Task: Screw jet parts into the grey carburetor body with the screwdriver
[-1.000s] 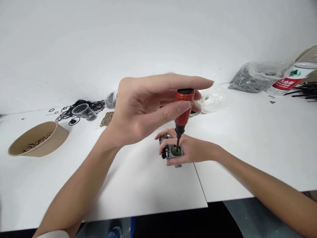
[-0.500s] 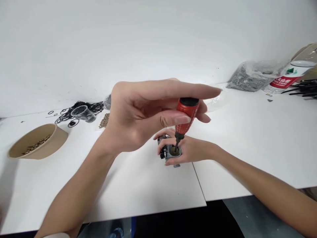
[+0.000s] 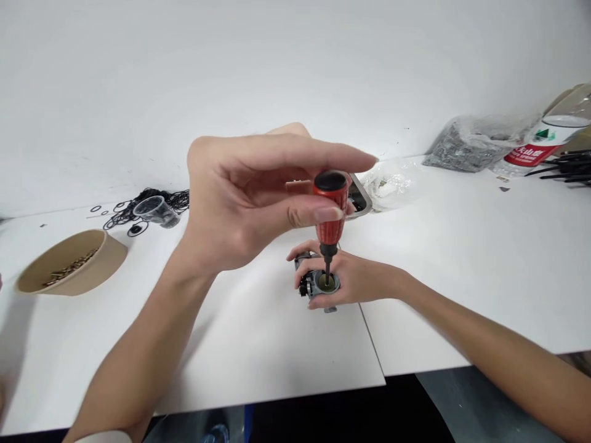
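Screwdriver (image 3: 330,212) stands upright in my left hand (image 3: 244,203), thumb and fingers pinching its red handle, tip down in the bore of the small metal part (image 3: 318,284). My right hand (image 3: 357,277) grips that part against the white table (image 3: 462,258).
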`<state>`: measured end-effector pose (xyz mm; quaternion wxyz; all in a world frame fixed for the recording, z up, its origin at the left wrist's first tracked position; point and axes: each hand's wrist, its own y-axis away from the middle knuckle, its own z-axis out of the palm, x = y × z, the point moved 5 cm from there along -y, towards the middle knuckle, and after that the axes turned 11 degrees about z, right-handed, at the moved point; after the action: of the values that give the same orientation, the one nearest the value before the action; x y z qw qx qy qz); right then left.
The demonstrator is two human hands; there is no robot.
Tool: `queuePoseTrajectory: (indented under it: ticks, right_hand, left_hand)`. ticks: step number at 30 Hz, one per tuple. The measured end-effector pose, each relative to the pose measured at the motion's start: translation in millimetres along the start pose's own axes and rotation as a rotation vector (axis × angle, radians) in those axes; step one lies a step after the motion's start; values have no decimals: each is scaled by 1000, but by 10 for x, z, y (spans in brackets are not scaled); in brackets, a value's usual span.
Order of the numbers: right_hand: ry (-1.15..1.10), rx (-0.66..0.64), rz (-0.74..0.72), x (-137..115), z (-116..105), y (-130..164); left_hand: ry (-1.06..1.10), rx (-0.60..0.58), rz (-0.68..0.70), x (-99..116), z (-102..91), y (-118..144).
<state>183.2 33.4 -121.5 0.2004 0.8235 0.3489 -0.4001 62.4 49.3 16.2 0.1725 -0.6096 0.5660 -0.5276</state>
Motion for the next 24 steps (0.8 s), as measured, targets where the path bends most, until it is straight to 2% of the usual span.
queuePoseTrajectory:
  ticks: [5,9,12,15,19,24]
  right_hand:
    - [25,9,0,-10,-5,-4]
    - [26,4,8,-18,-10,2]
    - [11,-11,15,-20,-9,5]
    - [-5,-13,14,-15,-5,4]
    - [-5,-4,7,-7,1,1]
    - [14,-8,18,-18,-10,7]
  left_hand:
    - [35,-55,-36,37,20,-4]
    - [-12,-83,37,43,36,-42]
    - [4,-54,75,22,39,-50]
    - [49,-22,33,-25,34,-33]
    - [105,-69,8,-23,48,-8]
    - [58,-32,-51,11,29,-8]
